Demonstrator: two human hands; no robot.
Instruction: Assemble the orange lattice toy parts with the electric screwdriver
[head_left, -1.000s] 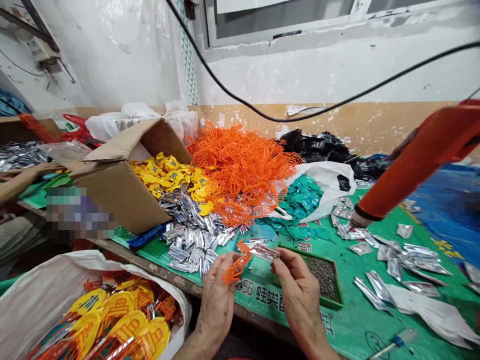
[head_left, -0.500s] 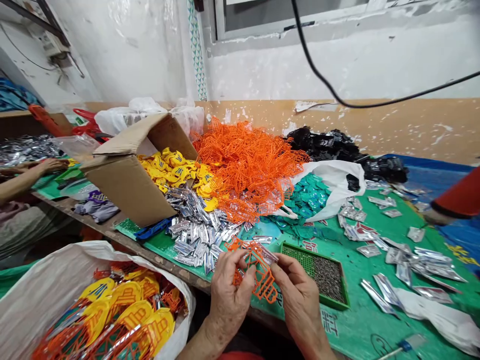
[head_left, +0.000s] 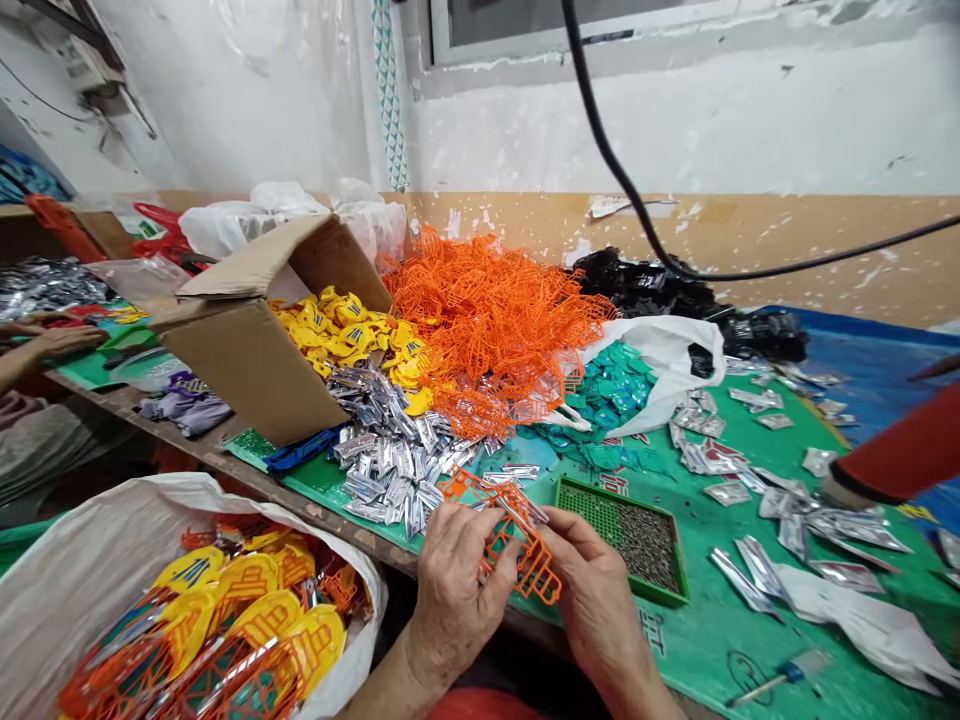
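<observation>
My left hand (head_left: 459, 575) is closed on an orange plastic lattice frame (head_left: 541, 572), pinching it between thumb and fingers above the table's front edge. My right hand (head_left: 596, 590) is closed at the frame's right side. Its thumb and forefinger hold the end of a shiny silver strip (head_left: 526, 500), which lies against the frame; my fingers partly hide both. Just behind my hands is a heap of silver strips (head_left: 394, 475). A green tray (head_left: 679, 560) of small dark metal pieces stands beyond my right hand.
A tilted cardboard box (head_left: 251, 365) spills yellow plastic parts (head_left: 352, 325). Behind lies an orange frame pile (head_left: 495, 320), beside teal pieces (head_left: 615, 385). A white sack (head_left: 45, 590) of assembled pieces sits lower left. A red tool (head_left: 904, 440) hangs right; a screwdriver (head_left: 780, 678) lies below. Another person's hand (head_left: 67, 340) is at left.
The orange frame has turned flatter in my left hand, and the silver strip has come against it. My hands have closed together. The hanging red tool has swung right and partly back.
</observation>
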